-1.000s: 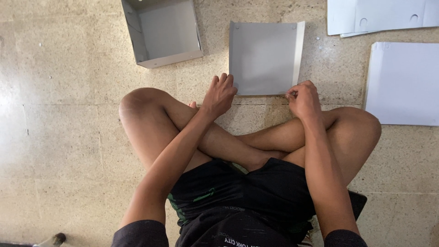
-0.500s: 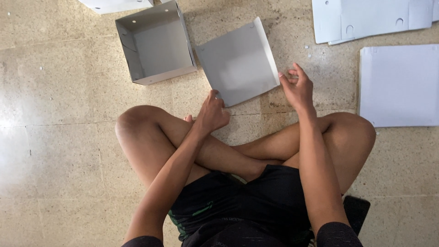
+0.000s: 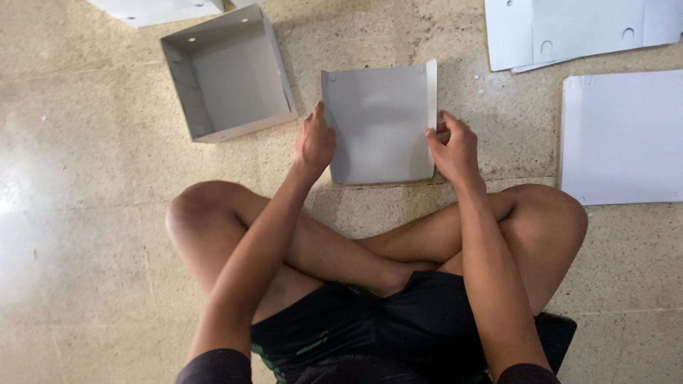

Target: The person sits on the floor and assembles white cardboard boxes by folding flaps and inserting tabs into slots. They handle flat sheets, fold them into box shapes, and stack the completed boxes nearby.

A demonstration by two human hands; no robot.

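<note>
I sit cross-legged on a stone floor. A grey cardboard sheet with folded-up side flaps lies flat in front of my knees. My left hand grips its left edge, thumb along the flap. My right hand pinches its right flap near the lower corner. A finished grey open box stands on the floor to the upper left, apart from both hands.
A flat white sheet lies on the floor to the right. More white die-cut sheets with holes are stacked at the top right. Another white piece shows at the top edge.
The cardboard sheet was tilted and lifted half a second ago; now it lies square on the floor, with both hands on its side edges.
</note>
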